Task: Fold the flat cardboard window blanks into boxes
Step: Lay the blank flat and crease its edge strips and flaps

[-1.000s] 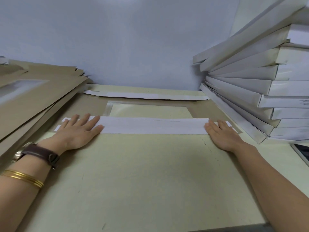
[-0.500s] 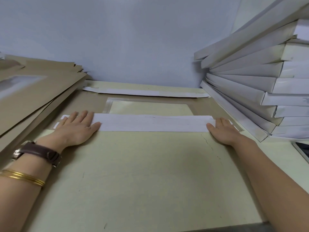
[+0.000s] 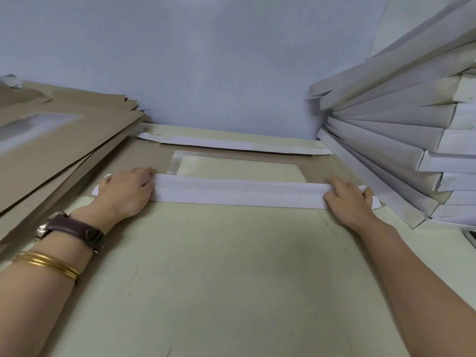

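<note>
Pressing on the near white flap [image 3: 239, 194] of the cardboard blank [image 3: 154, 155], both hands sit at opposite ends of the strip. The blank lies flat on the surface [image 3: 219, 266], brown side up, its window [image 3: 239, 167] just beyond the flap. The flap's long axis runs left to right across the person's front, with a crease line along its length. The left hand [image 3: 126, 193] covers the left end, fingers together and slightly bent, tips on the strip. The right hand [image 3: 351, 202] lies flat on the right end, fingers straight and close. Each hand has its own end, so the next fold probably rolls away, toward the window, evenly.
</note>
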Demonstrator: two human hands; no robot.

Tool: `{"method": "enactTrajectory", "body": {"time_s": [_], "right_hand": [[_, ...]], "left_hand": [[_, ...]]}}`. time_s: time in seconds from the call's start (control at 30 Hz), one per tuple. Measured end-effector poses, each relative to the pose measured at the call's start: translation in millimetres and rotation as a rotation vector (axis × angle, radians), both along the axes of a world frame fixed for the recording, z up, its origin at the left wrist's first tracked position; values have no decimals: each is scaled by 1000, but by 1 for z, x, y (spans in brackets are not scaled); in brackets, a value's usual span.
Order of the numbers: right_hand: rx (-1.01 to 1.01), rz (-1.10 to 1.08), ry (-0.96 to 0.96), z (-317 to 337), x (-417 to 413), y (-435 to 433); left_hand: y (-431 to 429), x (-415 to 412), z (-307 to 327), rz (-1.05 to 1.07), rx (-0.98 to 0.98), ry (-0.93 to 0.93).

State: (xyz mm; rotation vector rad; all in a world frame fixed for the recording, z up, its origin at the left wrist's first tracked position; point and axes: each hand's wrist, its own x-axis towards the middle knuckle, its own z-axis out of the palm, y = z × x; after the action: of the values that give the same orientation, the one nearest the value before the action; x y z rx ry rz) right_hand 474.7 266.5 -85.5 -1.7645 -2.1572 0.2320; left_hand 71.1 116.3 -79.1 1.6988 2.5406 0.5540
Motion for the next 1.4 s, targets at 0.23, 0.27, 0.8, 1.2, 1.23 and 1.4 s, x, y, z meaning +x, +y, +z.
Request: {"method": "enactTrajectory", "body": {"time_s": [0.23, 0.27, 0.8, 1.2, 1.23, 1.4], "right_hand": [[-95, 5, 4, 3, 0, 0], [-97, 6, -5, 3, 0, 0], [-52, -7, 90, 5, 0, -3], [48, -50, 236, 19, -1, -16], [64, -52, 208, 21, 0, -16], [147, -11, 93, 36, 8, -14]], "left_hand": [[2, -2, 1, -74, -12, -70], [2, -2, 1, -84, -10, -77], [3, -1, 3, -59, 79, -117], [0, 3, 9, -28, 152, -93], [-1, 4, 11, -25, 158, -78], [-11, 8, 32, -59, 190, -30]]}}
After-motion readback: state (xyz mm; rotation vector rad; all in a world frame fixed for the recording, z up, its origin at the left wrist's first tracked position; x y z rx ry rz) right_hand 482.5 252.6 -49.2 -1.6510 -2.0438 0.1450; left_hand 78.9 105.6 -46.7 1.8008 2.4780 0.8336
